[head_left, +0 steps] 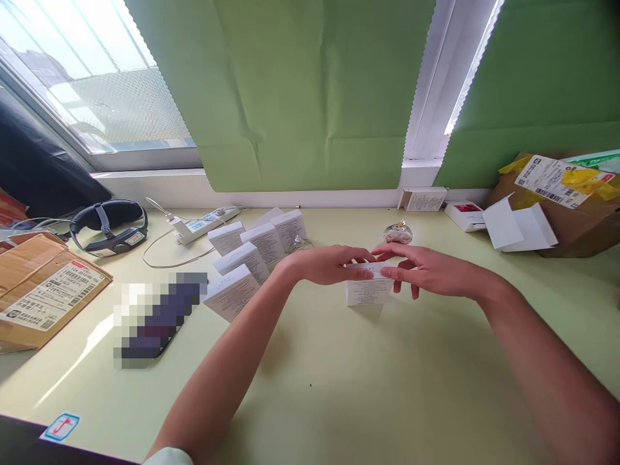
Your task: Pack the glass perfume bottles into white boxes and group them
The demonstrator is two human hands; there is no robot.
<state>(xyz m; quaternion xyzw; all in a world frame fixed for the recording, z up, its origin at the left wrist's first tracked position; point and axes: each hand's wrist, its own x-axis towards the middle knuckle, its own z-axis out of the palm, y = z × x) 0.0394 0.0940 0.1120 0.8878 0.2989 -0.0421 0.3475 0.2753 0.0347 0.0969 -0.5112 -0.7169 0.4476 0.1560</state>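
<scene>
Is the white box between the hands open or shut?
Shut, seemingly: the white box shows a flat printed top, partly hidden by left hand and right hand.

White box [368,294], short and squared-off, with crisp edges. Covered on the near face with dense rows of fine print, too small to read; marked with sparser lettering on top. Apparently closed. Held at the upper part between left hand [332,263] and right hand [429,268]. Upright, roughly level, either touching or just above the table [368,400].
</scene>
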